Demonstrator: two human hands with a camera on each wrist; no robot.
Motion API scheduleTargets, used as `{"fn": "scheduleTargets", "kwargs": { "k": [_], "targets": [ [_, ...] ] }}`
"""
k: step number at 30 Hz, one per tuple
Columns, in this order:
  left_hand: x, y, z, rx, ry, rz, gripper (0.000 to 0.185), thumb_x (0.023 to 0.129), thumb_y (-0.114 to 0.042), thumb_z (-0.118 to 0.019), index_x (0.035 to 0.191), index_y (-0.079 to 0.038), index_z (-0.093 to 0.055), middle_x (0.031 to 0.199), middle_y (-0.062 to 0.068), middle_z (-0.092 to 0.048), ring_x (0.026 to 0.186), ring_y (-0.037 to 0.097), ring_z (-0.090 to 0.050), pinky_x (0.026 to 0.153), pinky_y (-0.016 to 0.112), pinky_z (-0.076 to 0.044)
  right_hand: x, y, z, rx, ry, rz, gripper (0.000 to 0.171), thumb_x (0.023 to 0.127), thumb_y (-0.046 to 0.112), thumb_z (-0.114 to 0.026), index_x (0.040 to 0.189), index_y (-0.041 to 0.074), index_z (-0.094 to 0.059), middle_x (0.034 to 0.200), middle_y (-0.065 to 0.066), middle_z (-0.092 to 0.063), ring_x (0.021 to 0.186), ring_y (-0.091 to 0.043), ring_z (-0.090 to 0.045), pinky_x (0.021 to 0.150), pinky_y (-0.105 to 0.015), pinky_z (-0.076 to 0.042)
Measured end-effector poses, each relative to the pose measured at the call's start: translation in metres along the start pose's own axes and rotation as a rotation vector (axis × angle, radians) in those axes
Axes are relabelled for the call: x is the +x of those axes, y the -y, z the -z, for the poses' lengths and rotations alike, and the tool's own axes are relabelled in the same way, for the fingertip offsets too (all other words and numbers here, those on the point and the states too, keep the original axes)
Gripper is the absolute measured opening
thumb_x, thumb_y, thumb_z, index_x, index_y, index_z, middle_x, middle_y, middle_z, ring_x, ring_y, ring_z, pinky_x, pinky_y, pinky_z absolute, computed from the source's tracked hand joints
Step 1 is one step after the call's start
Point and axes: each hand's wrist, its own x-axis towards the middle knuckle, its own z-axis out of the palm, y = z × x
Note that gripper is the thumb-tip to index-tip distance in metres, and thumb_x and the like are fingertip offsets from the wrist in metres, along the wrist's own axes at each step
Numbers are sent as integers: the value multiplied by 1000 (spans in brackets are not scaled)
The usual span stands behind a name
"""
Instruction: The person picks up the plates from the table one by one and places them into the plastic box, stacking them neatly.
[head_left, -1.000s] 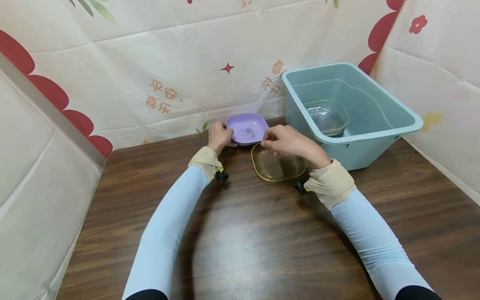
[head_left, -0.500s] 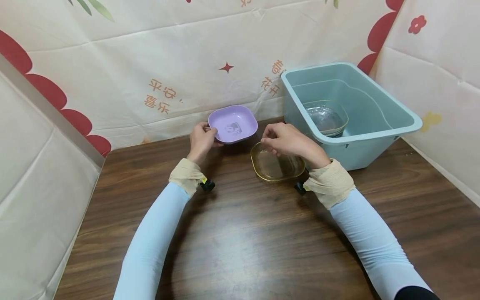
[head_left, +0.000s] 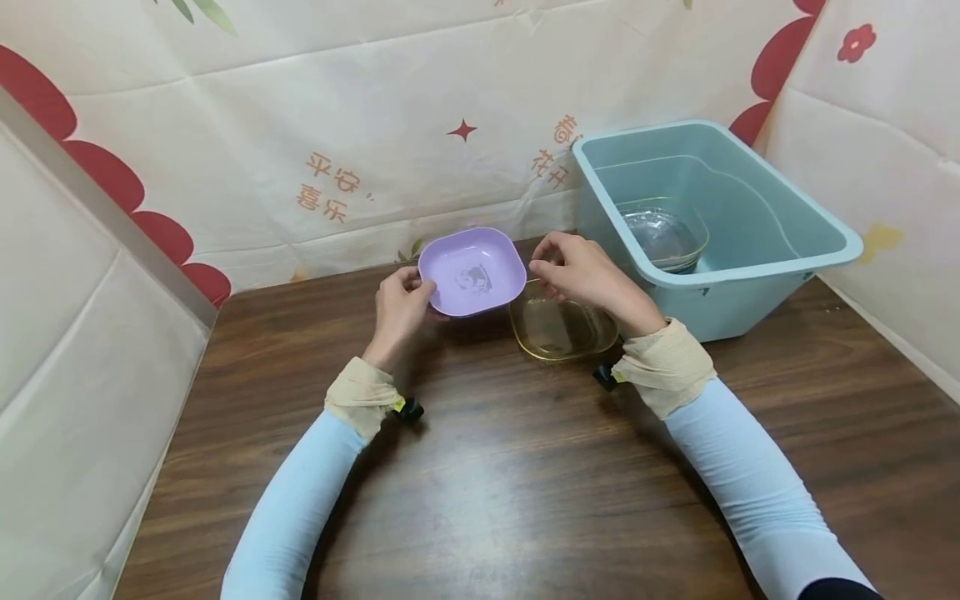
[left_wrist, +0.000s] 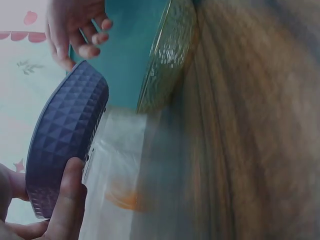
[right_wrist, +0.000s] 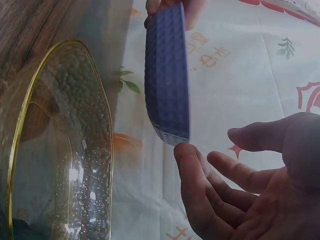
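While the brown wood-grain table fills the lower part of the head view, the left hand sits left of centre, its fingers and thumb curled round the left rim of a lilac square plastic dish with rounded corners. That dish is held above the table and tilted a little toward the camera, with a small dark picture printed in its hollow; the left wrist view shows its diamond-patterned underside with the thumb pressed against it. Just right of the dish, and partly beneath its right edge, a clear amber-tinted glass dish with a gold rim rests flat on the wood. Over the far edge of this glass dish hovers the right hand, fingers loosely bent and spread, holding nothing; in the right wrist view its fingertips come very close to the lilac dish's edge, though contact cannot be made out for certain. Farther right stands a pale teal rectangular plastic tub, with what appears to be a clear glass bowl lying inside it.
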Motion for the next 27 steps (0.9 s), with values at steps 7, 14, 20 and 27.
{"fn": "scheduleTargets", "kwargs": {
  "k": [7, 14, 20, 27],
  "targets": [
    [-17, -7, -4, -28, 19, -18, 37, 93, -3, -58, 128, 5, -64, 106, 26, -72, 62, 17, -72, 68, 62, -64, 4, -3, -4, 32, 16, -16, 32, 105, 31, -56, 123, 4, -60, 82, -12, -71, 67, -27, -70, 58, -32, -60],
    [-28, -10, -4, 38, 11, -44, 37, 92, -5, -59, 128, 4, -66, 103, 25, -74, 61, 18, -73, 65, 60, -64, 10, -4, -9, 54, 52, -11, 41, 103, 28, -59, 133, -1, -57, 75, -10, -68, 55, -20, -66, 55, -37, -61],
    [-31, -8, -4, 59, 8, -68, 35, 93, -4, -60, 126, 4, -67, 101, 24, -74, 66, 19, -73, 64, 60, -64, 12, -8, -12, 105, 134, -26, 45, 101, 17, -61, 139, -6, -52, 90, -20, -72, 54, -15, -67, 56, -38, -65],
    [-30, -10, -3, 125, -23, -103, 34, 93, -6, -63, 125, 3, -69, 102, 22, -75, 84, 24, -74, 66, 49, -67, 13, -9, -15, 198, 176, -20, 46, 102, 10, -54, 143, -7, -43, 106, -32, -68, 59, -18, -69, 56, -41, -66]
  ]
}}
